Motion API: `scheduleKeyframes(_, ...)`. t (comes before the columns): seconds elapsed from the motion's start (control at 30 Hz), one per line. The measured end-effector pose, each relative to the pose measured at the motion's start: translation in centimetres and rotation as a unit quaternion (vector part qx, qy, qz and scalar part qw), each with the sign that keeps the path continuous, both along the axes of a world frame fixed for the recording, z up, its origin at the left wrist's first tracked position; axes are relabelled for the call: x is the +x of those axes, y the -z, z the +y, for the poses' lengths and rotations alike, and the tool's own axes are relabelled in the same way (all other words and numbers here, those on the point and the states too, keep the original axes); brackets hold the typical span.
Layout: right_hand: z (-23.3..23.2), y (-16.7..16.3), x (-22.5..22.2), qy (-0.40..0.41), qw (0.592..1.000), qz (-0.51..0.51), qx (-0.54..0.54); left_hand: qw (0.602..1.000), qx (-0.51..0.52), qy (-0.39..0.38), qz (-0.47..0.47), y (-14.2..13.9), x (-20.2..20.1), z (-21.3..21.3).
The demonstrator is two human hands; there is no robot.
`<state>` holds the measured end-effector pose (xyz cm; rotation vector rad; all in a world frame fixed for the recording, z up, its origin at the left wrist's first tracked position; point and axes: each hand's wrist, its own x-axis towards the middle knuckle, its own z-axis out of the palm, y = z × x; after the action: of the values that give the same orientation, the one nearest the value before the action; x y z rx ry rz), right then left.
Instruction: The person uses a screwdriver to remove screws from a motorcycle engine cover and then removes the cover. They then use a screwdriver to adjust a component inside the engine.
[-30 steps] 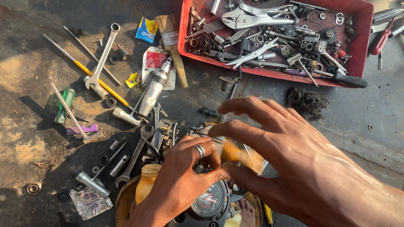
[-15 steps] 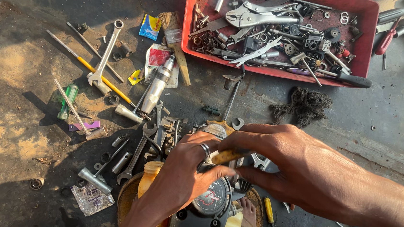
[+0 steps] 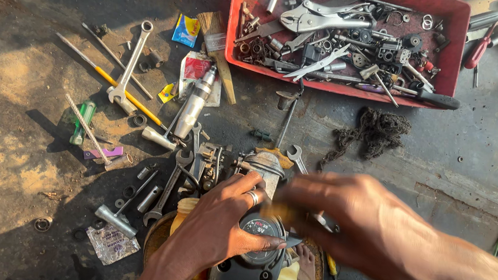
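My left hand (image 3: 218, 226), with a ring on one finger, rests on a dark round engine part (image 3: 254, 259) that has a small gauge-like face, its fingers spread over the top. My right hand (image 3: 360, 226) is blurred with motion just to the right of it, fingers curled around a small yellowish object (image 3: 276, 212) that I cannot make out clearly. A grey metal carburettor-like part (image 3: 263, 165) stands just beyond both hands. A yellow container (image 3: 187, 209) shows partly under my left wrist.
A red tray (image 3: 457, 32) of pliers, bolts and small parts sits at the back. Spanners (image 3: 127, 68), a silver driver tool (image 3: 194, 103), screwdrivers, sockets and packets lie scattered on the dirty concrete at left. A tangle of dark fibre (image 3: 374, 129) lies right of centre.
My right hand has dropped lower and closed in beside the left hand, now blurred. The view has shifted slightly, and my left hand stays on the dark part.
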<state>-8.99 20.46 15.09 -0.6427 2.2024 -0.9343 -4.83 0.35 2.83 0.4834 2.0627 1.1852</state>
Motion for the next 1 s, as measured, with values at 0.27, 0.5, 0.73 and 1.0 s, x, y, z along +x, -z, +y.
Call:
scheduleKeyframes(0.27,2.2,1.4,0.9,0.059,0.995,-0.002,0.077,1.000,0.010,-0.016,0.010,-0.9,-0.3,0.0)
scheduleKeyframes(0.5,2.8,0.8,3.9,0.134,0.989,0.012,0.056,0.996,0.082,-0.035,-0.002,0.2,0.0,-1.2)
scheduleKeyframes(0.73,0.9,4.0,8.8,0.085,0.995,-0.033,-0.040,0.989,0.031,0.028,0.139,1.6,0.2,-2.2)
scheduleKeyframes(1.0,-0.5,5.7,8.2,0.037,0.998,-0.022,-0.034,0.993,0.018,-0.032,0.110,-0.9,0.0,-2.9)
